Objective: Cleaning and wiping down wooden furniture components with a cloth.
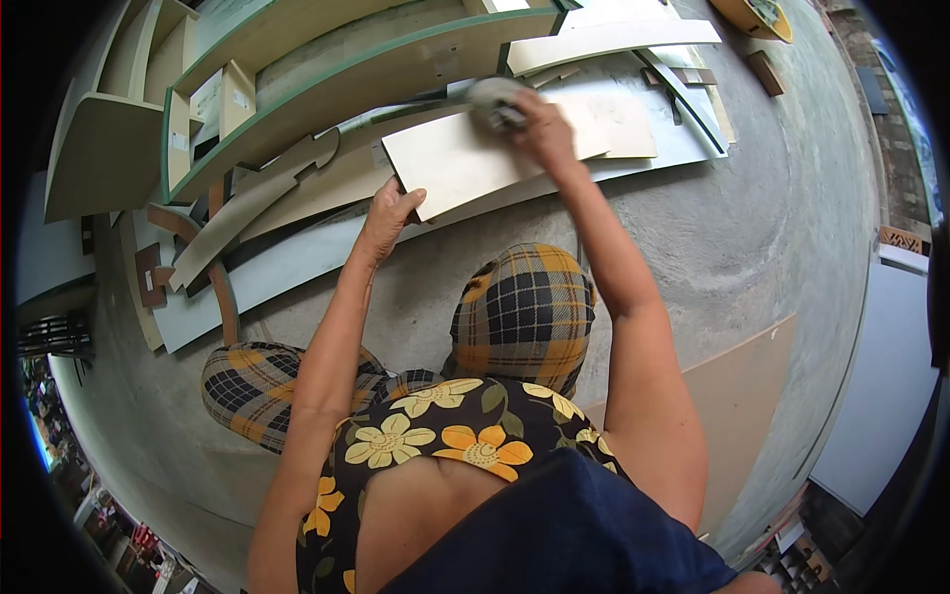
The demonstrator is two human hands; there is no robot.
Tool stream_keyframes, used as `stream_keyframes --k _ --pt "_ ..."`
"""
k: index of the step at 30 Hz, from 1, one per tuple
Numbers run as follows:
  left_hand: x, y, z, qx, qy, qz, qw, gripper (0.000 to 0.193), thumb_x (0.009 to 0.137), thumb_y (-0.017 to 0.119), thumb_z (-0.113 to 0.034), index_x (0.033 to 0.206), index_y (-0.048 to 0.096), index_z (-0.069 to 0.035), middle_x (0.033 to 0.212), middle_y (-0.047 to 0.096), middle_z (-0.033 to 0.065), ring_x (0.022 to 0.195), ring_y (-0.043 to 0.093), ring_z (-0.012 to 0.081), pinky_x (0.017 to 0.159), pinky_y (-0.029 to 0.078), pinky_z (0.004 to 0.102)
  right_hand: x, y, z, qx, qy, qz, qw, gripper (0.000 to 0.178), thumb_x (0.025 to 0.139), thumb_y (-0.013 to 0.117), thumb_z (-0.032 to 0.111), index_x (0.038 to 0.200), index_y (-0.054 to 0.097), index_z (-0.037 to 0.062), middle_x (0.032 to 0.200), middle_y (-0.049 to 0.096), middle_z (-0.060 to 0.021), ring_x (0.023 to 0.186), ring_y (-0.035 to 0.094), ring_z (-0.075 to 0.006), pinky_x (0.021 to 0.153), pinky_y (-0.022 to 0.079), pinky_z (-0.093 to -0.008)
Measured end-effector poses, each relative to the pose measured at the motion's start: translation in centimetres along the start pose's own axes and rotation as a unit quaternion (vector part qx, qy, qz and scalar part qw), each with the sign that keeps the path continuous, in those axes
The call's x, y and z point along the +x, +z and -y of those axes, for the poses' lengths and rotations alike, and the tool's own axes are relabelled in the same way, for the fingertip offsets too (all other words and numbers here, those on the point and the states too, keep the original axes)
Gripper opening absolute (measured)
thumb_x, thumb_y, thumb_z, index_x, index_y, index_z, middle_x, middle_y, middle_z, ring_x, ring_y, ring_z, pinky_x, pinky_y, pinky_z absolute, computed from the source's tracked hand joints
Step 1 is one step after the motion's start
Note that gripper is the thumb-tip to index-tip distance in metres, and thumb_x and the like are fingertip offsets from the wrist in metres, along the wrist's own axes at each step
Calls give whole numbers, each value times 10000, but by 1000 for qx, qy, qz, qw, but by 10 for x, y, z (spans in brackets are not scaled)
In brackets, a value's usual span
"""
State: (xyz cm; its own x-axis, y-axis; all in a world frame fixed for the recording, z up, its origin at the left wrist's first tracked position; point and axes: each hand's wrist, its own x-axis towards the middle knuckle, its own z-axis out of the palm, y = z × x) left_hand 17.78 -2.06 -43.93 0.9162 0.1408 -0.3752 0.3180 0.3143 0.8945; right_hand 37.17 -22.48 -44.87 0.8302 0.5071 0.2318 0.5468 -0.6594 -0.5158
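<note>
In front of me a pale rectangular board (450, 158) lies slightly tilted over other panels. My left hand (384, 226) grips its near left corner, thumb on the top face and fingers going under the edge. My right hand (546, 134) is closed around a grey rag (494, 99) and presses it on the board's upper face near the far edge. Motion blurs the rag, so its outline is soft. Beneath the board, a larger light panel (267, 284) rests on the concrete floor, with several cut pieces on it.
Beyond the boards stands a cream cabinet frame with green edges (341, 87). Curved wooden offcuts (252, 210) lie at left. A small wood block (765, 74) and a yellow container (757, 15) are at far right. A brown sheet (744, 396) lies on the floor beside me.
</note>
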Motion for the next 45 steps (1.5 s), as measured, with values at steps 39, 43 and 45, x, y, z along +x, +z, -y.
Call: stream_keyframes --k 39,43,45 --pt "6 -22 8 -64 -75 8 995 713 847 387 -695 1225 492 -100 1098 609 66 963 596 161 739 502 350 -14 12 53 13 67 27 997 614 602 753 29 1163 535 153 1099 557 -139 966 571 -348 812 500 -435" --pt "8 -21 1 -158 -35 36 986 841 803 223 -810 1240 499 -146 1149 596 60 991 593 185 722 501 381 -22 26 115 168 -141 177 960 623 636 741 118 1214 509 110 1124 545 -147 1019 550 -342 890 468 -402" --pt "8 -19 4 -167 -43 47 984 879 795 221 -818 1298 454 -135 1213 564 71 1091 542 198 829 460 414 -30 22 107 194 -149 204 948 603 650 729 139 1210 509 91 1113 551 -153 1029 553 -332 902 460 -390"
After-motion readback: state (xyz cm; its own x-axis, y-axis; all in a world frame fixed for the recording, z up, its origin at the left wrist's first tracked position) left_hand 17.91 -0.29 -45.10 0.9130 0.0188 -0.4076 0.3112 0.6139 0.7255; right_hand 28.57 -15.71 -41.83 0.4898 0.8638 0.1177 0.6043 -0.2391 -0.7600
